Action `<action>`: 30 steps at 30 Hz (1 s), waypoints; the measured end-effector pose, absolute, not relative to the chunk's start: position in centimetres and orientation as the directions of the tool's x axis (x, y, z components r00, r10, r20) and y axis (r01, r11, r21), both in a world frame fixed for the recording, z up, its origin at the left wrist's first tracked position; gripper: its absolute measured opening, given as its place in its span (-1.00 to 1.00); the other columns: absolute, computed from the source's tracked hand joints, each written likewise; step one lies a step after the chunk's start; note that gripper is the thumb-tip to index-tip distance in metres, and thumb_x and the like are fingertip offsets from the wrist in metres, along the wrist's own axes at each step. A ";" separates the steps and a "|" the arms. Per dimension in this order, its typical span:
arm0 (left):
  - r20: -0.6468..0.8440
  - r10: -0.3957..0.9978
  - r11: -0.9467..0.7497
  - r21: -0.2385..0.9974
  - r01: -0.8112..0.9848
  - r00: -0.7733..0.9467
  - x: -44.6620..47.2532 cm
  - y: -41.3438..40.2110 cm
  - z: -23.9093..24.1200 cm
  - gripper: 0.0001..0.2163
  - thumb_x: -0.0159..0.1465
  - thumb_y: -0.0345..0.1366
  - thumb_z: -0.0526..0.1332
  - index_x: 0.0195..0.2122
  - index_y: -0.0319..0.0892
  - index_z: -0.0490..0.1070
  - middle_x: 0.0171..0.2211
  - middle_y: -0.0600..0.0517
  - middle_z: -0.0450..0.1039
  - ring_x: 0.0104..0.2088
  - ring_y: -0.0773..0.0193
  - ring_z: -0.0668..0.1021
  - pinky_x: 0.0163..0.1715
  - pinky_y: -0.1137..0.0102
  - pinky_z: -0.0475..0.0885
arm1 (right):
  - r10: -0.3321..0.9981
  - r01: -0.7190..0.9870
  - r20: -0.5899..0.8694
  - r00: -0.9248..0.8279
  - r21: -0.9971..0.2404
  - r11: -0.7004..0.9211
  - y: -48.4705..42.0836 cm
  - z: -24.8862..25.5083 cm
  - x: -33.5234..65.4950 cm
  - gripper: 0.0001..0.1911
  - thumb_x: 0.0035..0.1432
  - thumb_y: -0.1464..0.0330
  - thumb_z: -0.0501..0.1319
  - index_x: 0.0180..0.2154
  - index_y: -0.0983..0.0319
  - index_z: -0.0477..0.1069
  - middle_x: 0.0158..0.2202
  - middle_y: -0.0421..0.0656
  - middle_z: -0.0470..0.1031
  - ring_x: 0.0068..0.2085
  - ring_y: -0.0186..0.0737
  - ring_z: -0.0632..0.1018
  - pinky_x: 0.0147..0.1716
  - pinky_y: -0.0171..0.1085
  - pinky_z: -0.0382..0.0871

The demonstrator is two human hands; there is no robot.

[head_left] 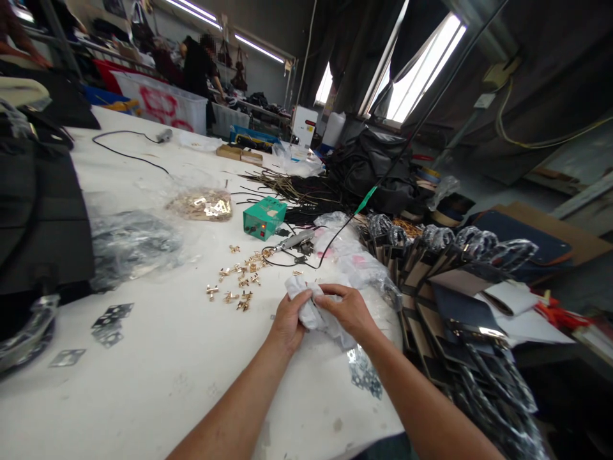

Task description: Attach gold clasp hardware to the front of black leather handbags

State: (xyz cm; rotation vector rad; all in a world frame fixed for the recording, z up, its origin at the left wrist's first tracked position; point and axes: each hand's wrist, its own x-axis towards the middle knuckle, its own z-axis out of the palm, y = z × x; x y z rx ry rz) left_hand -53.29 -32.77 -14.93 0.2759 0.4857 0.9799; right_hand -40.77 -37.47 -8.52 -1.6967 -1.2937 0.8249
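Both my hands meet over the white table, closed around a crumpled white wrapper. My left hand grips its left side with the fingers curled under. Over the top and right of the wrapper lies my right hand, fingers bent round it. What lies inside the wrapper is hidden. Just beyond my hands, several small gold metal clasps lie scattered on the table.
A green box with a cabled tool stands past the clasps. Clear bags of hardware and dark parts lie left. Stacked dark bag pieces crowd the right edge. A person works far back.
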 end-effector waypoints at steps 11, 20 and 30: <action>-0.292 0.827 0.553 0.264 -0.790 0.481 -54.3 -32.1 -14.0 -0.80 0.11 -0.42 0.27 -0.21 -0.28 0.47 -0.32 -0.07 0.59 -0.29 0.15 0.63 -0.24 0.31 0.57 | 0.974 0.548 0.054 0.219 -0.833 -0.077 -37.6 -9.4 -41.3 -0.70 0.04 0.21 0.32 -0.15 0.12 0.60 -0.16 -0.14 0.58 -0.12 -0.12 0.55 -0.01 -0.19 0.36; -0.305 0.822 0.563 0.306 -0.768 0.481 -54.2 -32.3 -13.9 -0.74 0.08 -0.31 0.38 -0.20 -0.24 0.47 -0.32 -0.05 0.59 -0.32 0.16 0.63 -0.26 0.30 0.56 | 0.920 0.612 0.179 0.349 -0.787 -0.079 -37.9 -9.4 -40.6 -0.81 0.11 0.22 0.22 -0.38 0.14 0.58 -0.35 -0.19 0.58 -0.28 -0.18 0.53 -0.20 -0.26 0.36; -0.307 0.850 0.525 0.567 -0.635 0.428 -53.5 -33.1 -13.6 -0.51 -0.09 -0.37 0.49 -0.09 -0.30 0.48 -0.18 -0.17 0.61 -0.26 0.03 0.64 -0.19 0.18 0.55 | 0.918 0.669 0.209 0.338 -0.739 -0.078 -38.3 -6.8 -40.0 -0.70 0.22 0.15 0.11 -0.41 0.19 0.45 -0.47 -0.25 0.45 -0.40 -0.26 0.42 -0.36 -0.33 0.27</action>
